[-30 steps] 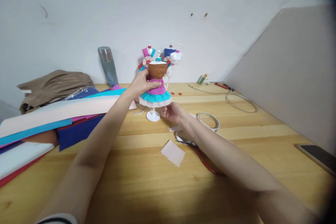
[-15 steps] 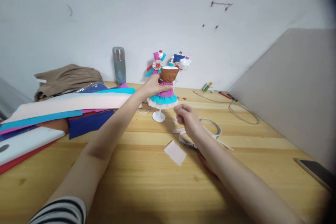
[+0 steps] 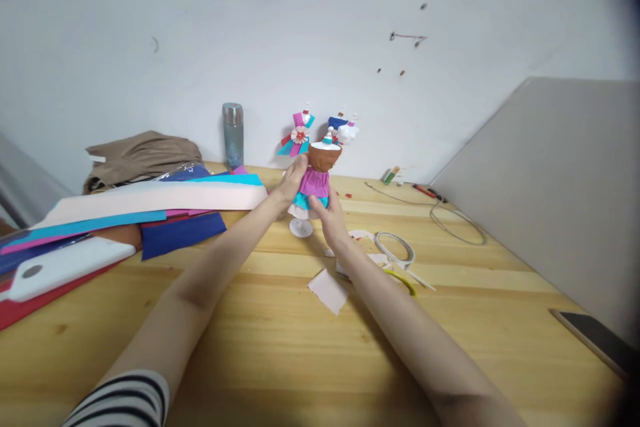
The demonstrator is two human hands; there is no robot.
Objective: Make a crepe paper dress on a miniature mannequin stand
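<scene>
A miniature dress form (image 3: 324, 159) stands in front of me on a round white base (image 3: 301, 228). It wears a brown top over a layered skirt of purple, teal and pale pink crepe paper. My left hand (image 3: 292, 181) grips its left side around the waist, fingers partly hidden behind it. From the right, my right hand (image 3: 331, 217) closes on the lower skirt, thumb in front and fingers behind. Close by my right forearm lie a pale pink paper piece (image 3: 329, 291), a white tape roll (image 3: 395, 248) and a yellow ring-shaped item (image 3: 403, 280), partly covered.
More small dressed forms (image 3: 300, 135) stand behind, against the wall. On the left are stacked crepe paper sheets (image 3: 165, 197), a white board with a hole (image 3: 75, 267), brown cloth (image 3: 145, 153) and a flask (image 3: 233, 137). A cable (image 3: 457, 235) and phone (image 3: 595, 337) lie right.
My right hand has moved from the tabletop up to the skirt and taken hold of it. My left hand still grips the dress form. The view has shifted slightly.
</scene>
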